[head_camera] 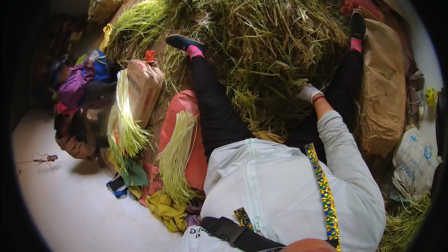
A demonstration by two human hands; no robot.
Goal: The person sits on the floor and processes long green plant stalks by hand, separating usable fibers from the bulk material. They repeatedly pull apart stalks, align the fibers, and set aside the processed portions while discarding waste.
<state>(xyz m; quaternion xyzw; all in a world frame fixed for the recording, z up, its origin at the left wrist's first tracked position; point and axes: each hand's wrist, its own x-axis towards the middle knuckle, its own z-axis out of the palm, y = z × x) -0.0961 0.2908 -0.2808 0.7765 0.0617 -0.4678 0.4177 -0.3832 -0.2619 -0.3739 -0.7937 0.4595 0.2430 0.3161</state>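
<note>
My right hand (310,93), in a white glove with a red band at the wrist, is low between my outstretched legs. It touches the near edge of a large heap of long green and straw-coloured grass-like stalks (276,21). A short pale stalk lies by its fingertips; whether the fingers grip it is unclear. My left hand is out of view. To the left of my legs, a bundle of pale yellow-green stalks (176,157) lies against a red sack (185,108). A similar bundle (127,122) leans on a tied beige sack (143,84).
A long brown sack (383,87) lies beside my right leg, with a white printed bag (414,162) below it. Further left, two people (75,84) sit or crouch near more leafy stalks (140,24). Yellow cloth (168,213) and green cloth (134,172) lie at the lower left.
</note>
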